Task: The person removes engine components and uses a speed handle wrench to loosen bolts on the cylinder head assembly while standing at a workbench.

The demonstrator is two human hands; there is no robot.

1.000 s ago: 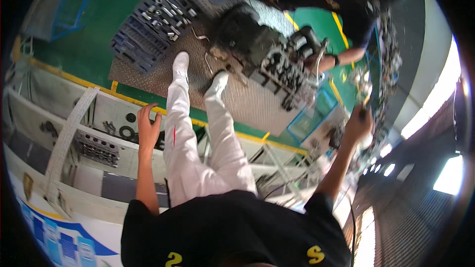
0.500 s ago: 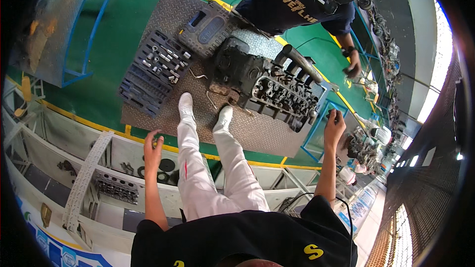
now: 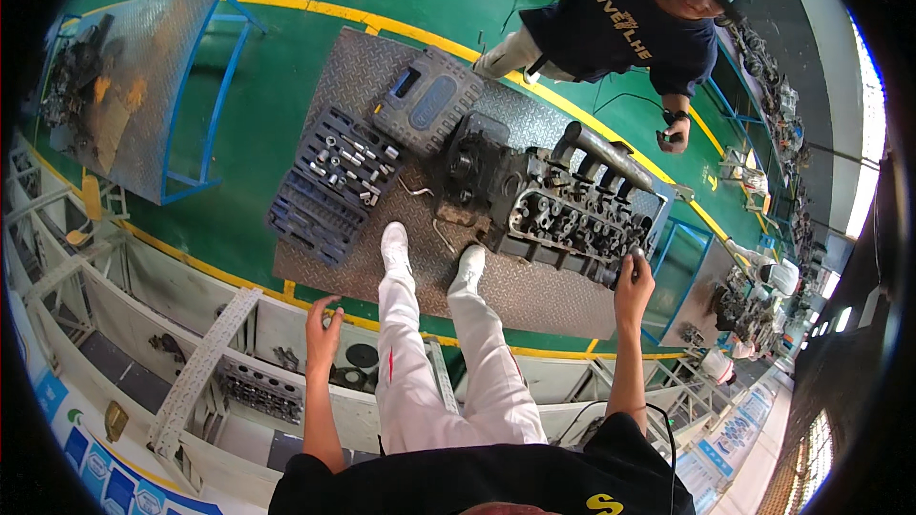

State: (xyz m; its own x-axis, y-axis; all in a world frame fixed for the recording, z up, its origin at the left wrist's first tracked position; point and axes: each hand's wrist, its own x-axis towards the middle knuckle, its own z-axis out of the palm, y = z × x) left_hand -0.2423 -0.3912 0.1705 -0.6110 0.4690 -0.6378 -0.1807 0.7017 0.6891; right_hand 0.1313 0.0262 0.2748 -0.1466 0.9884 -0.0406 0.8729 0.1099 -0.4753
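The small dark piece (image 3: 636, 252) is pinched in the right hand's (image 3: 633, 294) fingertips, by the engine (image 3: 563, 205) near the right end of the worktop's (image 3: 549, 298) near edge; whether it touches the engine I cannot tell. It is probably light, hard and perhaps oily, best gripped round its sides. The engine looks heavy and rigid, with sturdier holds along its block than its exposed top. The right forearm reaches forward; the left hand (image 3: 322, 332) hangs short of the near edge, thumb and fingers apart.

Socket set (image 3: 334, 186) L of eng. (image 3: 558, 210), both on same plate (image 3: 549, 300)
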